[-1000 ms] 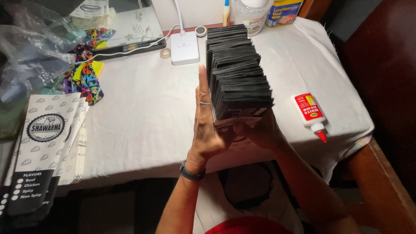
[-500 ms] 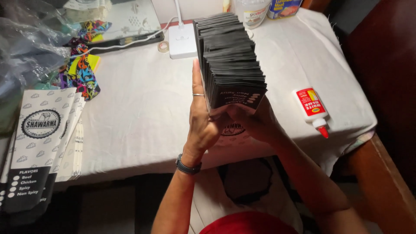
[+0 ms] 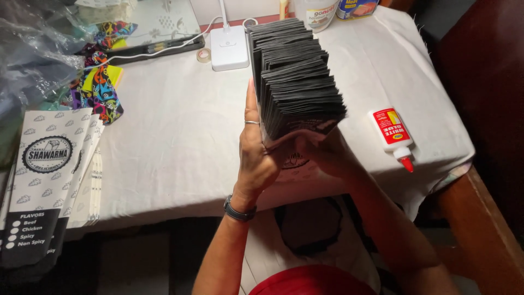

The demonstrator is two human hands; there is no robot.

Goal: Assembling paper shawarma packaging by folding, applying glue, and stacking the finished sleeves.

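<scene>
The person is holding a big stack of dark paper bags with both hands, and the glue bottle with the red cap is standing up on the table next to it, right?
Nearly. Both hands, left hand and right hand, do hold the stack of dark paper bags, but the glue bottle is not standing. The head view shows it lying flat on the white tablecloth, red cap pointing toward the table's near edge.

A thick stack of dark paper bags [image 3: 297,76] stands on edge over the table, between the left hand [image 3: 257,155] and right hand [image 3: 322,150]. At the left edge lie white bags [image 3: 46,175] with black bottoms and a round black emblem. A white glue bottle [image 3: 394,134] with a red label and red tip lies at the right. A white tub [image 3: 316,12] and a blue-labelled tin [image 3: 357,7] stand at the far edge.
</scene>
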